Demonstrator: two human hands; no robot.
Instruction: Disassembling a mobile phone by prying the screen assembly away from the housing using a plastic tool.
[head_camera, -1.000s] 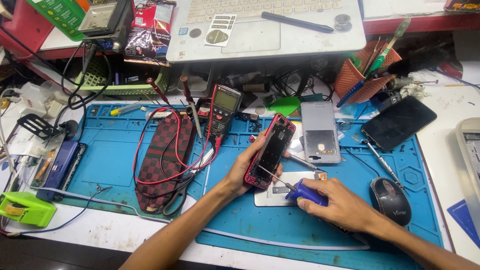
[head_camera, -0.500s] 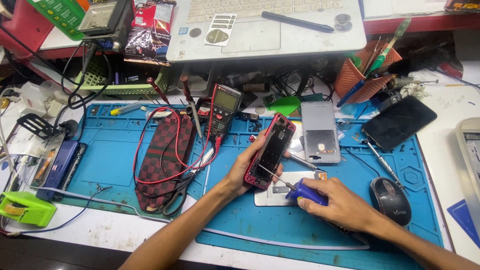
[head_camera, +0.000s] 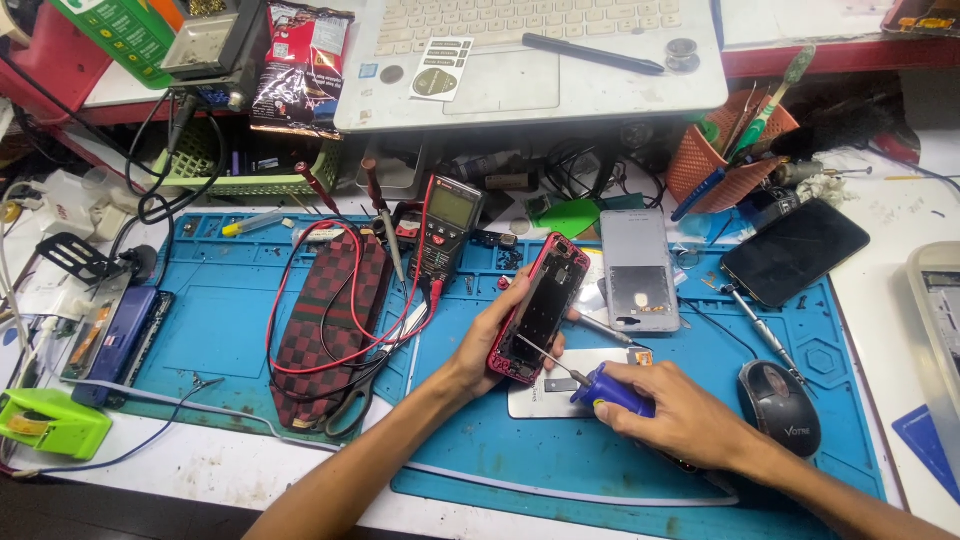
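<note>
Phone frame (head_camera: 540, 310): red, opened, long axis tilted up-right, clasped in left hand (head_camera: 492, 340).
Screwdriver (head_camera: 600, 388): blue handle clenched in right hand (head_camera: 680, 420), tip pointing up-left into frame's lower end.

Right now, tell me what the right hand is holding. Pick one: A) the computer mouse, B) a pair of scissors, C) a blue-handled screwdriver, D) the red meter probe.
C: the right hand grips a blue-handled screwdriver, its thin tip aimed into the opened red phone that the left hand steadies; the mouse lies untouched beside it.
</note>
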